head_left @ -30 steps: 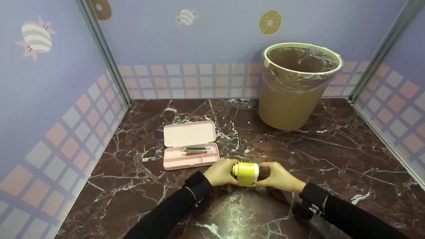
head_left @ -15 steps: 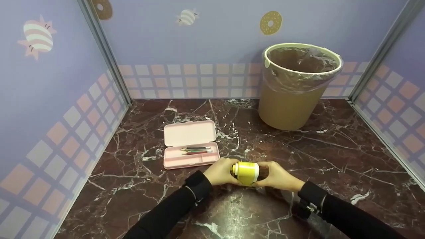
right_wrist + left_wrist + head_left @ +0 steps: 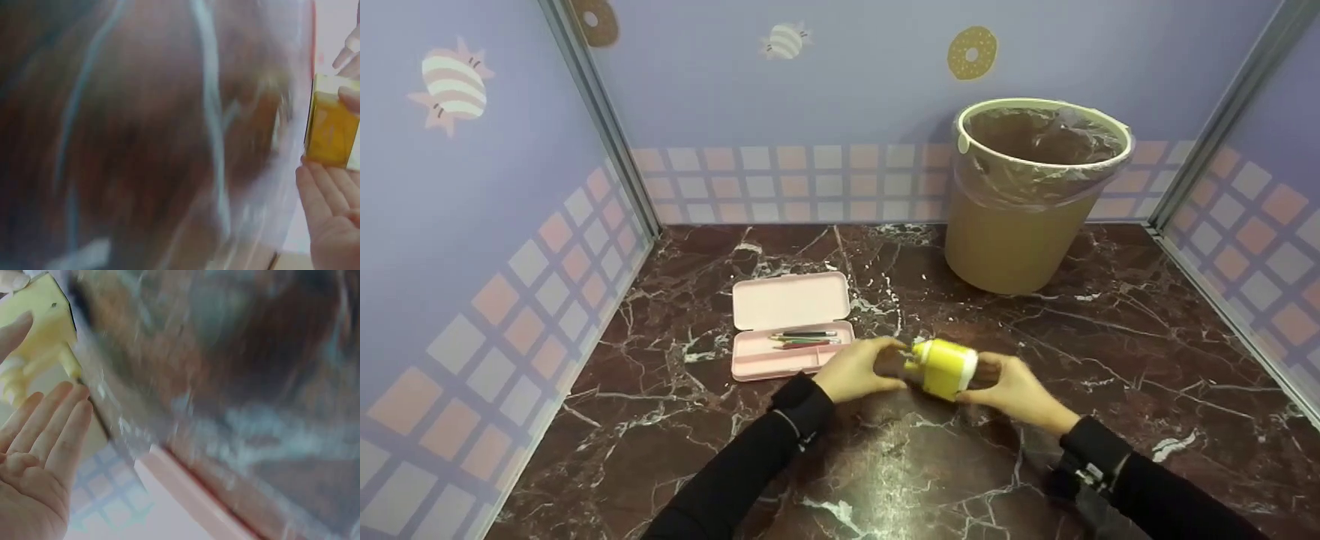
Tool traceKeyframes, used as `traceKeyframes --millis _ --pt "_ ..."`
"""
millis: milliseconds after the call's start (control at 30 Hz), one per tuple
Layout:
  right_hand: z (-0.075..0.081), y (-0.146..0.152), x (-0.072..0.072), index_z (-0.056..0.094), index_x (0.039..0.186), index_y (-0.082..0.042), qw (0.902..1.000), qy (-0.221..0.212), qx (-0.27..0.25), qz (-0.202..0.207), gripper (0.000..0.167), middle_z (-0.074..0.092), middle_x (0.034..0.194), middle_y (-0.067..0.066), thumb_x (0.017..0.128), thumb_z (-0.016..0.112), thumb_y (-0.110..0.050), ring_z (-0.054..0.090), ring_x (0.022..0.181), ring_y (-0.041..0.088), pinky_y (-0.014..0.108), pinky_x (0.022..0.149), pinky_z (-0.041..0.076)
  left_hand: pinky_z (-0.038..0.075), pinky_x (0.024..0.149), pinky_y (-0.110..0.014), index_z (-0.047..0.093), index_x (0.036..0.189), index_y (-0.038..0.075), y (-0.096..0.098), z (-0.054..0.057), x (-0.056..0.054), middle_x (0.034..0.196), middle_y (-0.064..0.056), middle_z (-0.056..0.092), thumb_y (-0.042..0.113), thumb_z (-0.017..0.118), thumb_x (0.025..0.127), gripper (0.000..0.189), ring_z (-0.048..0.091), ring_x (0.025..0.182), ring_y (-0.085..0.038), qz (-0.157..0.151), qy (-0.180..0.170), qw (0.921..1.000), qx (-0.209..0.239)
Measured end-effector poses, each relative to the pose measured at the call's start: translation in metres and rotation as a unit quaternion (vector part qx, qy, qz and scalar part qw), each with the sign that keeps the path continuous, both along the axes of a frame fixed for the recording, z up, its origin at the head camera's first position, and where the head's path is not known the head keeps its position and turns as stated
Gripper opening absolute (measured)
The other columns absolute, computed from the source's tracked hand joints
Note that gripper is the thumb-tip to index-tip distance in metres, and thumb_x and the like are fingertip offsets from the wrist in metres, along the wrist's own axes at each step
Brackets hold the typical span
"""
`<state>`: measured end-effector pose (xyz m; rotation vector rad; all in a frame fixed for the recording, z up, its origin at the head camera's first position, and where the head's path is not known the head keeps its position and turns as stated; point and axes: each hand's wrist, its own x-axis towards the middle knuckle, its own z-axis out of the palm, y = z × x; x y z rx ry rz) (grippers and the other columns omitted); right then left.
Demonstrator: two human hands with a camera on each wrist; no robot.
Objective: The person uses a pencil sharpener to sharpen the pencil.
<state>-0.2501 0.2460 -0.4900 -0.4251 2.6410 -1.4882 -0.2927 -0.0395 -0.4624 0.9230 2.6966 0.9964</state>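
Observation:
A boxy yellow and white pencil sharpener [image 3: 947, 369] is just above the table at the front in the head view. My right hand [image 3: 1014, 391] grips it from the right, its thumb and fingers on the white end. My left hand [image 3: 856, 373] is curved to the left of it, with a gap between its fingertips and the yellow end. In the left wrist view, the left hand's fingers [image 3: 53, 419] are nearly straight below the sharpener [image 3: 42, 312]. A see-through amber side of the sharpener [image 3: 333, 128] shows in the right wrist view.
An open pink pencil case [image 3: 791, 304] with several pencils [image 3: 805, 339] lies left of the sharpener, close behind my left hand. A tall lined waste bin [image 3: 1012, 232] stands at the back right. White specks dot the marbled table [image 3: 660, 442]; walls rise on three sides.
The left hand has let go of the sharpener and moved slightly left. The right hand has carried the sharpener to the right and a little away from me, tilting it.

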Motion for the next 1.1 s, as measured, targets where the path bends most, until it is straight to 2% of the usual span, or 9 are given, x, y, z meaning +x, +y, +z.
traceKeyframes --millis 167,267,333,467,500,567,667,767,1100 --pt "0.009 0.033 -0.005 0.063 0.124 0.010 0.9947 0.031 0.020 -0.096 0.059 0.071 0.121 0.029 0.079 0.088 -0.019 0.074 0.108 0.039 0.022 0.087 0.060 0.052 0.108 -0.049 0.059 0.139 0.007 -0.012 0.013 -0.017 0.136 -0.017 0.068 0.027 0.076 0.091 0.054 0.067 0.122 -0.036 0.045 0.061 0.9971 0.002" --pt "0.012 0.056 -0.007 0.063 0.125 0.010 0.9861 0.044 0.045 -0.154 0.060 0.071 0.121 0.030 0.080 0.088 -0.022 0.073 0.108 0.040 0.012 0.081 0.054 0.044 0.116 -0.054 0.059 0.140 0.007 -0.022 0.018 -0.029 0.138 -0.016 0.067 0.032 0.074 0.093 0.055 0.064 0.127 -0.036 0.090 0.118 0.9887 -0.023" --pt "0.013 0.071 -0.008 0.064 0.125 0.009 0.9778 0.052 0.066 -0.192 0.062 0.071 0.121 0.031 0.080 0.088 -0.026 0.074 0.104 0.033 0.008 0.077 0.050 0.038 0.120 -0.058 0.059 0.139 0.007 -0.030 0.020 -0.036 0.140 -0.017 0.065 0.035 0.072 0.094 0.055 0.061 0.132 -0.037 0.121 0.152 0.9800 -0.043" --pt "0.012 0.098 -0.010 0.065 0.125 0.008 0.9573 0.053 0.098 -0.267 0.065 0.071 0.121 0.029 0.079 0.088 -0.032 0.068 0.090 0.007 0.006 0.074 0.044 0.029 0.124 -0.062 0.058 0.141 0.007 -0.041 0.021 -0.049 0.144 -0.018 0.062 0.040 0.069 0.095 0.058 0.054 0.139 -0.039 0.170 0.192 0.9632 -0.079" --pt "0.012 0.104 -0.011 0.065 0.125 0.007 0.9515 0.052 0.103 -0.285 0.065 0.071 0.121 0.028 0.079 0.088 -0.033 0.065 0.088 0.003 0.008 0.076 0.043 0.028 0.125 -0.062 0.057 0.143 0.007 -0.043 0.021 -0.051 0.147 -0.018 0.060 0.042 0.068 0.095 0.059 0.052 0.142 -0.040 0.178 0.195 0.9603 -0.089" --pt "0.010 0.114 -0.012 0.065 0.125 0.006 0.9400 0.047 0.110 -0.320 0.064 0.071 0.122 0.027 0.079 0.088 -0.033 0.066 0.087 0.007 0.016 0.082 0.045 0.025 0.126 -0.062 0.055 0.145 0.007 -0.046 0.020 -0.056 0.150 -0.019 0.057 0.044 0.067 0.096 0.063 0.049 0.144 -0.040 0.190 0.198 0.9558 -0.107" --pt "0.008 0.126 -0.014 0.064 0.128 0.007 0.9229 0.033 0.114 -0.366 0.065 0.070 0.125 0.029 0.081 0.085 -0.033 0.071 0.099 0.030 0.037 0.092 0.049 0.022 0.127 -0.062 0.050 0.149 0.009 -0.050 0.019 -0.061 0.155 -0.019 0.051 0.048 0.066 0.095 0.069 0.044 0.148 -0.041 0.205 0.193 0.9494 -0.138" --pt "0.006 0.136 -0.015 0.061 0.131 0.008 0.9109 0.015 0.111 -0.397 0.066 0.066 0.129 0.031 0.083 0.083 -0.032 0.063 0.116 0.046 0.053 0.100 0.046 0.019 0.128 -0.062 0.046 0.152 0.010 -0.052 0.017 -0.065 0.158 -0.020 0.047 0.051 0.067 0.093 0.075 0.039 0.151 -0.041 0.224 0.185 0.9430 -0.162" --pt "-0.001 0.154 -0.016 0.055 0.137 0.011 0.8908 -0.037 0.083 -0.445 0.070 0.056 0.140 0.035 0.087 0.077 -0.034 0.053 0.127 0.051 0.059 0.110 0.040 0.019 0.127 -0.063 0.043 0.155 0.014 -0.055 0.013 -0.070 0.161 -0.021 0.042 0.056 0.066 0.091 0.079 0.034 0.153 -0.044 0.254 0.165 0.9335 -0.191"
